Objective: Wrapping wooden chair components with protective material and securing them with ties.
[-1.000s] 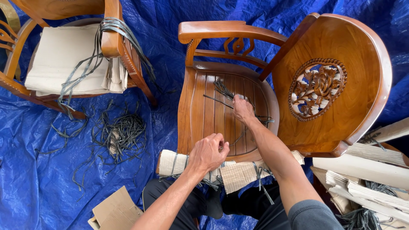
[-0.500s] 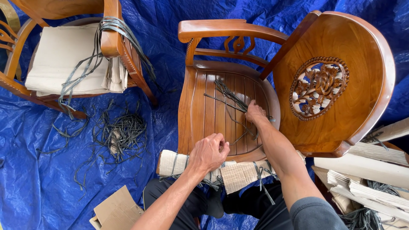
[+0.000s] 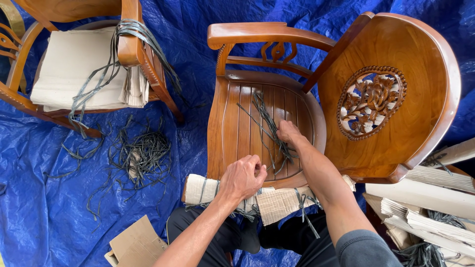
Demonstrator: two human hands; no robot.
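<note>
A carved wooden chair (image 3: 232, 133) lies tipped in front of me, its slatted seat facing up. On the seat lies a loose bunch of grey straps (image 3: 262, 118). My right hand (image 3: 288, 132) rests on that bunch, fingers closed over some of the straps. My left hand (image 3: 242, 177) is at the seat's front edge, fingers curled, pinching a thin grey strap. Just below it the chair's front rail is wrapped in cardboard padding (image 3: 277, 200) tied with grey straps.
A second wooden chair (image 3: 133, 49) at upper left holds folded cardboard sheets (image 3: 74, 64) with straps draped over its arm. A heap of cut grey straps (image 3: 141, 155) lies on the blue tarpaulin (image 3: 39, 188). Cardboard pieces (image 3: 136, 244) lie near my knees; stacked cardboard (image 3: 430, 198) is at right.
My right hand slid a little toward me and right across the seat, drawing the strap bunch along. My left hand stayed at the seat's front edge.
</note>
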